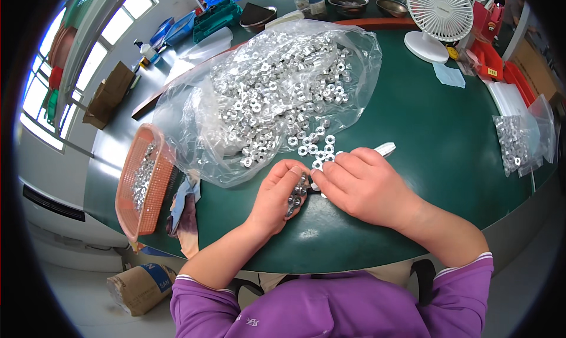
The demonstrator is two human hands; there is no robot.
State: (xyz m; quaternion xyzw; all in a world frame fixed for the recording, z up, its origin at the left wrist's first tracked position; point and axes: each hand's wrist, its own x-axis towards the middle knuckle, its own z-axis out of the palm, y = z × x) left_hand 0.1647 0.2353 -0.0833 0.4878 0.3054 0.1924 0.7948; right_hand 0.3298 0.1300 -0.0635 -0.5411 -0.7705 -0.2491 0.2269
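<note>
Several small silvery metal rings (296, 196) lie in my left hand (275, 197), whose fingers are curled around them. Just right of it, my right hand (367, 183) is closed, its fingertips together over loose rings on the table. What those fingertips pinch, if anything, is hidden. Beyond its knuckles, a white pen-like thing (385, 149) sticks out; I cannot tell whether it is held. A small group of loose metal rings (324, 152) lies flat between my hands and a large clear plastic bag (359, 49) heaped with many more such rings.
On the left, a pink plastic basket (125, 187) holds more metal parts, with crumpled cloths (187, 205) beside it. A white fan (440, 13) stands at the back right of the green table (424, 125). Smaller bags of parts (512, 143) lie at the right edge.
</note>
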